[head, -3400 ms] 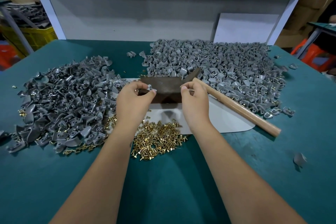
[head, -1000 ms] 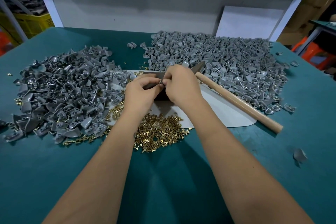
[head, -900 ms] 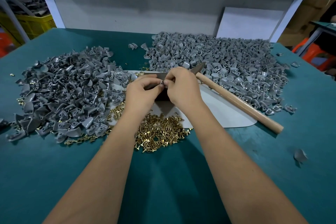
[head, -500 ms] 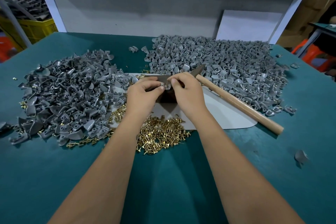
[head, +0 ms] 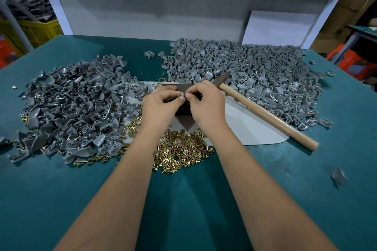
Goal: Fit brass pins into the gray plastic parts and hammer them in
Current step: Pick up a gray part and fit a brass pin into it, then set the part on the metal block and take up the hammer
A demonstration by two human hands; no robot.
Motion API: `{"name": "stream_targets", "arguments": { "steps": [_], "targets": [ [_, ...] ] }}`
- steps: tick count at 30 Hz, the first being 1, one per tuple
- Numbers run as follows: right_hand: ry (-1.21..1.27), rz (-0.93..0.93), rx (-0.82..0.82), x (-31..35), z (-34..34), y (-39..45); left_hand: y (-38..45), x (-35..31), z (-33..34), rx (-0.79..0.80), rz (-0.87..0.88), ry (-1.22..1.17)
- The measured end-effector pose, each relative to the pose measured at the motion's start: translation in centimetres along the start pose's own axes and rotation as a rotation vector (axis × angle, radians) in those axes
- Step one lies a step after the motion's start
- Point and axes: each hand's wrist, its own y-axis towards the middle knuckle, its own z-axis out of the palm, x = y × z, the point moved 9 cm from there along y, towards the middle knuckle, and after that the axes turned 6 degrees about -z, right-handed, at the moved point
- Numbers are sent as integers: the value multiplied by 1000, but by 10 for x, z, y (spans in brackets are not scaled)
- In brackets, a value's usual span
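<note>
The work surface is a teal-covered table (head: 183, 199) set against a gray back panel (head: 153, 12) under a white shelf edge, with a white board (head: 279, 26) leaning at the right rear. A pale mat (head: 251, 126) lies at table centre, and on it stands a dark brown block (head: 184, 108), partly hidden by the hands. A large heap of gray parts (head: 244, 67) covers the far right of the table; a second heap (head: 75, 108) covers the left. Brass pins (head: 181, 149) lie in a loose pile at the near edge of the mat, with strays along the left heap. A hammer (head: 265, 112) lies on the mat and table at right, its head near the block and its wooden handle pointing toward the near right. One loose gray part (head: 337, 175) lies alone at the near right. A yellow crate (head: 38, 28) stands beyond the table at left; its contents cannot be determined. The left hand (head: 161, 106) and right hand (head: 206, 104) meet over the block, fingertips together, both pinching one small gray part (head: 183, 95). Whether a pin is seated in it cannot be told.
</note>
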Motion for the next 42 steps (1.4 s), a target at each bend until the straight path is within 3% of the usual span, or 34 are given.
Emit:
{"name": "stream_targets", "arguments": {
  "steps": [13, 22, 24, 26, 29, 31, 38, 42],
  "targets": [
    [10, 51, 6, -2, 0, -2, -3, -3, -2, -11, 16, 44],
    [31, -47, -54, -3, -11, -5, 2, -1, -1, -23, 11, 70],
    [-66, 19, -196, -14, -38, -2, 3, 1, 0, -28, -5, 79],
    [-341, 95, -282, -32, -67, -3, 4, 2, 1, -32, -22, 94],
    [-822, 232, -120, -62, -84, -9, 5, 3, 0, -48, -30, 96],
    [-971, 289, -33, -71, -84, -12, 5, 3, 0, -48, -36, 88],
    [-1075, 215, 37, -63, -74, -6, 3, 2, -1, -44, -3, 117],
    [-954, 191, 107, -50, -60, -4, 3, -2, -2, -63, 35, 142]
  ]
}}
